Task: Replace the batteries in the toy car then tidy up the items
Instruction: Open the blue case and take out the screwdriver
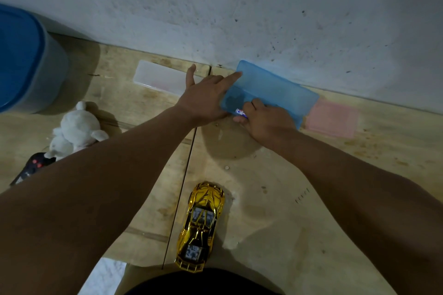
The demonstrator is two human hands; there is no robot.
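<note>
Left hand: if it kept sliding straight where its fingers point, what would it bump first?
The left hand already rests on the translucent blue plastic box; its fingers point up and right. Beyond that box, the grey speckled wall probably comes next, though depth is unclear.

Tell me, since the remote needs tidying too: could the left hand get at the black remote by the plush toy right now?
Probably yes. The left hand merely steadies the blue box, and nothing blocks the floor over to the black remote beside the white plush toy.
</note>
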